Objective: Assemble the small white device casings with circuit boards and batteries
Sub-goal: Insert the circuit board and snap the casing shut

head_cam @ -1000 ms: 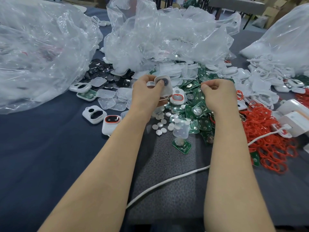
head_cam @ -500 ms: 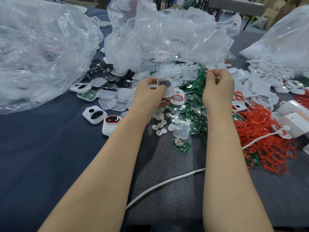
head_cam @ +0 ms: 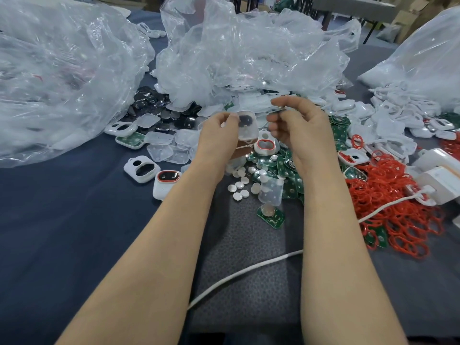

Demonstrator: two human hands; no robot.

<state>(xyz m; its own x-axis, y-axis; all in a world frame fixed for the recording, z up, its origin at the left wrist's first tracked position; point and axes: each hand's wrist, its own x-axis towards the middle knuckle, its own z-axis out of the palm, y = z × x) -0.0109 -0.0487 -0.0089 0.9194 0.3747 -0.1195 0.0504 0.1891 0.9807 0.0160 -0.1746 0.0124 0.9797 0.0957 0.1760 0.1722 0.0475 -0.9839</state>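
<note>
Two bare hands are raised side by side above a dark blue cloth-covered table [head_cam: 62, 232]. The left hand [head_cam: 219, 139] pinches a small white plastic casing [head_cam: 247, 130] between thumb and fingertips, upright, its dark opening facing the camera. The right hand [head_cam: 302, 131], just beside the casing and not touching it, nips a thin flat piece [head_cam: 280, 110] between thumb and forefinger (seen edge-on, too slim to tell what it is). Its other fingers are curled.

Below the hands lies a heap of green circuit boards [head_cam: 290, 170]. Round silver coin batteries [head_cam: 239, 186] are scattered at the heap's near-left edge, and one single green board [head_cam: 271, 216] lies apart on a grey speckled mat [head_cam: 249, 245]. Red rubber rings [head_cam: 398, 207] are piled to the right. A white casing with a red-rimmed window [head_cam: 166, 181] sits left of the left forearm, just beside a white two-holed frame [head_cam: 141, 169]. Crumpled clear plastic bags [head_cam: 236, 53] rise behind. A white cable [head_cam: 249, 268] crosses the mat under the forearms.
</note>
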